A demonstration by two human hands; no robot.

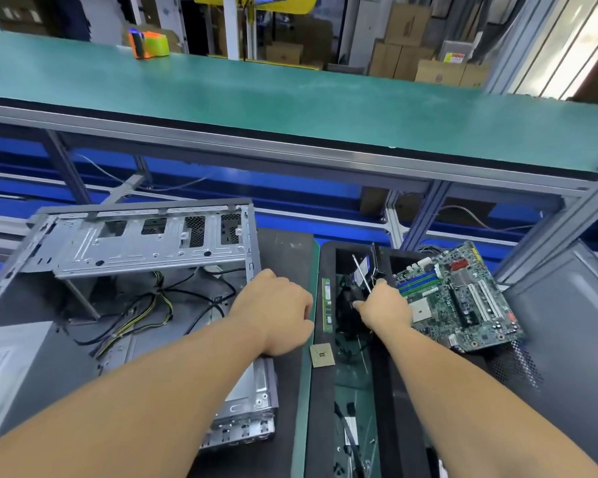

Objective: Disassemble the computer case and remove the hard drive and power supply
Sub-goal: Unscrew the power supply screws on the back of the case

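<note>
The open grey computer case (135,243) lies on its side at the left, with its drive cage at the top and loose black and yellow cables (145,305) inside. The power supply (11,367) is a grey box at the case's near left corner. My left hand (273,312) rests on the case's right edge, fingers curled over it. My right hand (385,305) is in the black tray (328,250) and grips a screwdriver (361,272), whose metal shaft points up and away. I cannot make out a hard drive.
A green motherboard (460,298) lies tilted on the tray's right side. A RAM stick (327,301) and a CPU chip (321,355) lie between the case and the tray. A grey side panel (567,322) is at the right. A raised green shelf (290,98) spans the back.
</note>
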